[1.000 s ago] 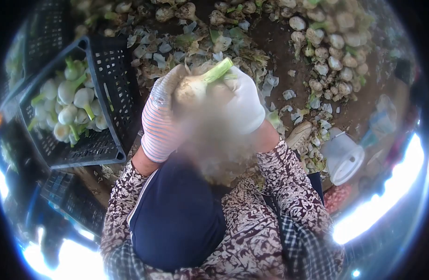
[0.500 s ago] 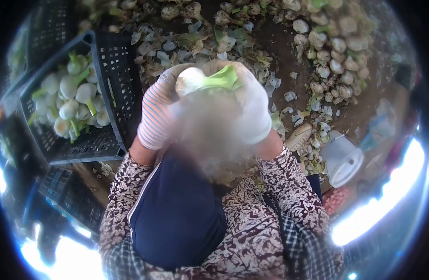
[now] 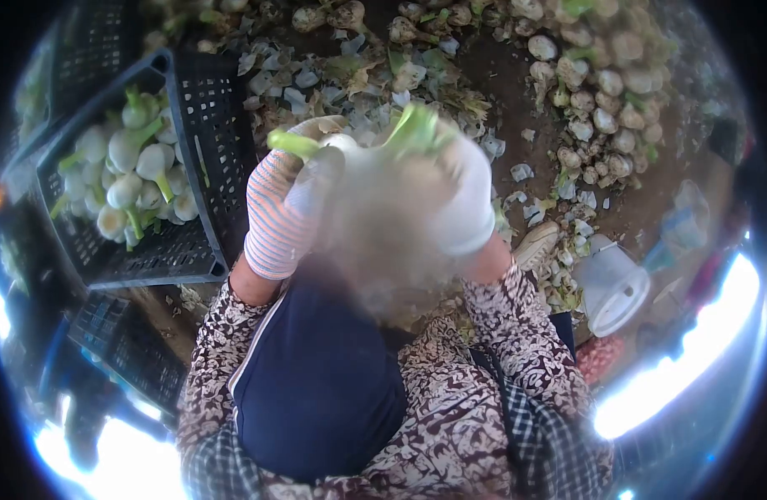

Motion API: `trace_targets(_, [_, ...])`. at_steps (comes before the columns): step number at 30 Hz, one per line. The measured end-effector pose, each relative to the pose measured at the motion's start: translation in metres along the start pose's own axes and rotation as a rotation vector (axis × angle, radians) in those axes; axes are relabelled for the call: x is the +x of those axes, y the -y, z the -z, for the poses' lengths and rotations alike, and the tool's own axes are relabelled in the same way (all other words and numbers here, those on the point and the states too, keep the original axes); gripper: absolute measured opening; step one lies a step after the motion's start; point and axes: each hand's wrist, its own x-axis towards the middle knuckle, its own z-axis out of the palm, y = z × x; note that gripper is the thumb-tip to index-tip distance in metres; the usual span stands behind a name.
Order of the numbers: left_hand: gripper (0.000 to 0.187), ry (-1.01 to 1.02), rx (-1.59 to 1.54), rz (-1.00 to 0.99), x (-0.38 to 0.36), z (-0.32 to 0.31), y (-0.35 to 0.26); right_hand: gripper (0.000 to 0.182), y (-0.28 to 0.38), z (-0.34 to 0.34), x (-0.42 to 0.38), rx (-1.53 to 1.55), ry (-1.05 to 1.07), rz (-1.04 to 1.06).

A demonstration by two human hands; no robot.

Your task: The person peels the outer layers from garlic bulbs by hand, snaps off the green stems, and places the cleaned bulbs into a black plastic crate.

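1. The left hand [image 3: 285, 208], in a glove with pink and white stripes on its back, is raised in front of the chest with the forearm coming up from the patterned sleeve [image 3: 225, 350]; its fingers curl closed around a white round onion bulb with a green stalk [image 3: 342, 150].
2. The right hand [image 3: 463, 200], in a plain white fabric glove, is lifted to the same height, its wrist bent inward, and it closes on the other side of the same bulb; how its fingertips lie cannot be told, since the middle of the picture is blurred.
3. The bulb sits between the two hands, above the lap, with green stalk ends sticking out to the upper left and upper right.
4. A black plastic slatted crate [image 3: 202, 108] stands on the ground to the left of the left hand, holding many cleaned white bulbs with green stalks [image 3: 137, 175].
5. Pale peelings and trimmed leaves [image 3: 350, 75] lie on the soil beyond the hands.
6. A heap of uncleaned bulbs [image 3: 600, 92] lies to the upper right, well apart from the hands.
7. A white plastic bucket [image 3: 613, 283] lies tipped beside the right elbow.
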Motion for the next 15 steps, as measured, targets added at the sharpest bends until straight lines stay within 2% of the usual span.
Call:
trace_targets(1, [0.053,0.014,-0.17,-0.035,0.001,0.001,0.016,0.013,0.004,-0.001,0.001,0.286,-0.168,-0.194])
trace_targets(3, [0.059,0.119,-0.397,-0.037,0.0,0.006,0.013,0.015,-0.043,0.023,0.023,0.111,-0.389,-0.175])
trace_targets(4, [0.062,0.172,-0.506,-0.038,0.0,0.008,0.011,0.016,-0.048,0.029,0.027,0.129,-0.424,-0.155])
trace_targets(5, [0.072,0.16,-0.522,-0.08,0.001,0.003,0.008,0.022,-0.053,0.039,0.025,-0.297,-0.258,-0.158])
trace_targets(6, [0.073,0.148,-0.512,-0.138,0.003,0.001,0.011,0.029,-0.057,0.047,0.023,-0.721,-0.08,-0.158])
trace_targets(8, [0.074,0.133,-0.493,-0.242,0.009,-0.003,0.021,0.039,-0.049,0.041,0.015,-0.415,0.026,-0.201])
trace_targets(11, [0.073,0.211,-0.692,-0.092,0.011,-0.015,0.024,0.056,-0.016,0.02,-0.001,0.037,0.18,-0.241])
trace_targets(12, [0.071,0.259,-0.322,-0.26,0.012,-0.015,0.024,0.057,-0.006,0.008,-0.004,0.184,0.135,-0.279])
trace_targets(14, [0.076,0.163,0.451,-0.648,0.015,-0.014,0.023,0.054,-0.003,-0.008,-0.006,0.394,0.031,-0.385])
trace_targets(15, [0.071,0.16,0.512,-0.648,0.018,-0.008,0.019,0.052,-0.004,-0.009,-0.004,0.308,-0.012,-0.365])
